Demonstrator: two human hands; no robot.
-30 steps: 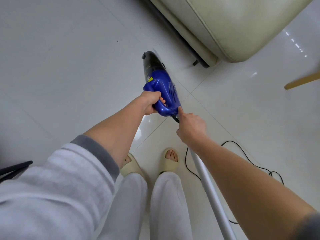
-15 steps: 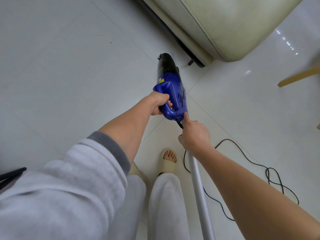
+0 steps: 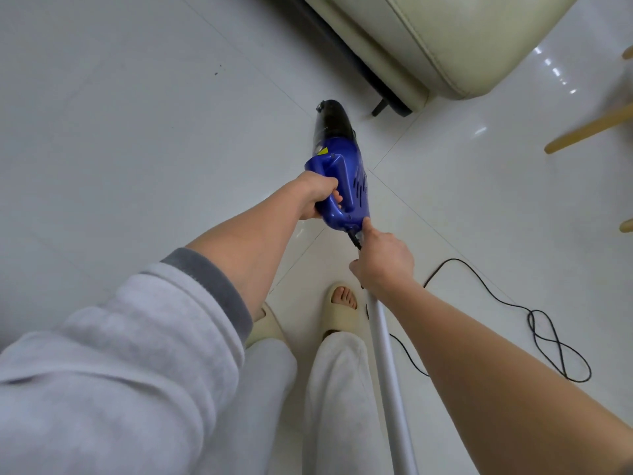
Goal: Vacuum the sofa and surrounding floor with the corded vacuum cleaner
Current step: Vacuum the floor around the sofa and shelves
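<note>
Gripping vacuum [image 3: 346, 186] handle, left hand [image 3: 317, 198], right hand [image 3: 383, 260] clutching tube [image 3: 387, 354]

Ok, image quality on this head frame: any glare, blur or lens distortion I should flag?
Head view: bright glare spots on the glossy floor right of the sofa; wooden leg at the right edge looks soft or smeared; wide-angle stretch enlarges the sleeve at lower left; the vacuum and both hands, left and right, are sharp enough; lighting even, shadows faint.

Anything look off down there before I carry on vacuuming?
The cord lies in loose, crossing loops on the floor to the right of the feet, a possible snag. A small dark speck sits on the tiles at upper left. Nothing looks spilled or damaged.
</note>
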